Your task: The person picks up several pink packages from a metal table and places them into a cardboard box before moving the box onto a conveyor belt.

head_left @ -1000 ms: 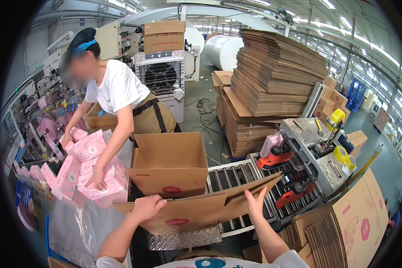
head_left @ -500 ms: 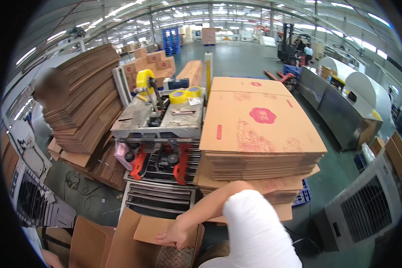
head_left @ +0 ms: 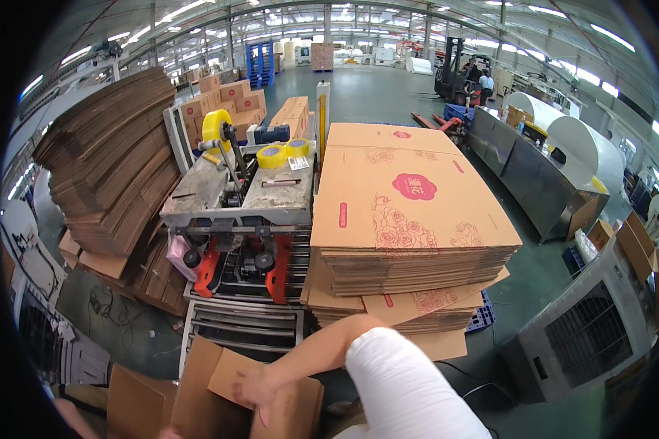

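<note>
An open cardboard carton (head_left: 195, 380) stands at the lower edge, its flaps spread. My right hand (head_left: 255, 389), reaching in from the lower right, lies on a raised flap (head_left: 224, 373) with its fingers apart and the thumb pointing down. Next to that hand is another brown carton panel (head_left: 297, 410). My left forearm (head_left: 77, 418) shows blurred in the lower left corner. A few fingertips of my left hand (head_left: 170, 434) appear at the carton's near edge; the remainder of that hand is cut off by the frame.
A roller conveyor (head_left: 241, 322) leads to a taping machine (head_left: 238, 208) with yellow tape rolls (head_left: 272, 156). Printed flat cartons (head_left: 417, 219) are stacked to its right, brown cardboard sheets (head_left: 113, 161) to its left. An air cooler (head_left: 586, 336) stands at right; a forklift (head_left: 458, 73) is farther back.
My right hand has moved left and its fingers have spread on the flap. A brown panel now covers the patterned metal plate seen before. Left fingertips have come into view at the carton.
</note>
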Available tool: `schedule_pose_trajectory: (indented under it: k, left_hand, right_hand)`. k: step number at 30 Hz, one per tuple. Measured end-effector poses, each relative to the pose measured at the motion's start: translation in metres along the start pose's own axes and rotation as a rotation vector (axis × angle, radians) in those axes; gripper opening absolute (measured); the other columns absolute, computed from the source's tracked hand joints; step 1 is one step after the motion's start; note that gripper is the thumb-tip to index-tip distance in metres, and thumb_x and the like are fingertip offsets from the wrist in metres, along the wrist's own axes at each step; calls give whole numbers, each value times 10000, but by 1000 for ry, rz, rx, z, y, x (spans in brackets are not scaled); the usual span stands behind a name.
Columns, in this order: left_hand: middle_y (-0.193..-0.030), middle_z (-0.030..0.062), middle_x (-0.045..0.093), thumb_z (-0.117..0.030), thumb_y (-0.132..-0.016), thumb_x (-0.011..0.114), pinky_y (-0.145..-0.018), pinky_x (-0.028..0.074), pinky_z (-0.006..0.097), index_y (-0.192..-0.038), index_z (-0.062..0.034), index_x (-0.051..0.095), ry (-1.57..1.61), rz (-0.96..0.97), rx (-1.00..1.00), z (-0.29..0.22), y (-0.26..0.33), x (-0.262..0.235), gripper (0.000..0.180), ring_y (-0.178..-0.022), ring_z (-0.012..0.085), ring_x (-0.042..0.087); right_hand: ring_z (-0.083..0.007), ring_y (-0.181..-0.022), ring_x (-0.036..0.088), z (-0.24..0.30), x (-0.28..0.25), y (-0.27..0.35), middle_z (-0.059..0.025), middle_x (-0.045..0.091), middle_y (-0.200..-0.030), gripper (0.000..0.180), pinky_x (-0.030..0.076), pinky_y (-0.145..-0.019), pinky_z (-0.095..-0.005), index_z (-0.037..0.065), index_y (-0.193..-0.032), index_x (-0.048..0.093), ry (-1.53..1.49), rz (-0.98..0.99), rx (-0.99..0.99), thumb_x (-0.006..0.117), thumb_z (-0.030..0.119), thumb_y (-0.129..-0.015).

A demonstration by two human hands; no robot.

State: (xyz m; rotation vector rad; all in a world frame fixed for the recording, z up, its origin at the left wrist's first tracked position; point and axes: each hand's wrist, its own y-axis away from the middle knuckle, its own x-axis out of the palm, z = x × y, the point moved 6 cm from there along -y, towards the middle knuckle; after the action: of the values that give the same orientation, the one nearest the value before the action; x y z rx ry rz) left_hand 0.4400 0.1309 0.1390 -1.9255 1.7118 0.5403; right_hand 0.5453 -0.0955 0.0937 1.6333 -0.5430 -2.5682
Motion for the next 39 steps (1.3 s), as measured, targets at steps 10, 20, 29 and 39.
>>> schedule_pose_trajectory:
  k: [10, 20, 29, 39]
  left_hand:
    - [-1031, 203, 614, -355, -932, 453, -769, 470, 439, -1103, 16, 571, -998, 6, 61, 4, 65, 2, 426, -920, 327, 589]
    - [-1423, 192, 311, -200, -946, 411, -1097, 217, 375, -1368, 38, 301, -228, -820, -590, 183, 323, -97, 497, -1314, 305, 302]
    - [-1318, 68, 450, -481, -947, 382, -955, 402, 340, -1351, -55, 372, 1525, -776, -575, 144, 184, 59, 588, -1171, 193, 449]
    - [-1432, 256, 215, -401, -932, 389, -1034, 301, 426, -1421, -31, 172, 124, -567, -742, 103, 211, 42, 651, -1275, 387, 325]
  right_hand:
    - [-272, -1205, 429, -118, 43, -11, -159, 476, -1281, 679, 312, -1024, -379, 24, -1267, 464, -1370, -1146, 591, 469, 563, -854]
    - [-265, -1162, 497, -91, 223, -135, -191, 540, -1238, 848, 386, -959, -351, -50, -1214, 526, -1360, -202, 807, 388, 689, -823]
    - [-180, -957, 621, -31, -124, -23, -96, 633, -1069, 336, 491, -838, -299, -25, -1160, 534, -1431, -180, -11, 554, 71, -839]
    - [-348, -1175, 473, 124, -33, -127, -214, 477, -1292, 622, 379, -981, -396, -7, -1254, 470, -337, 103, -320, 651, 380, -801]
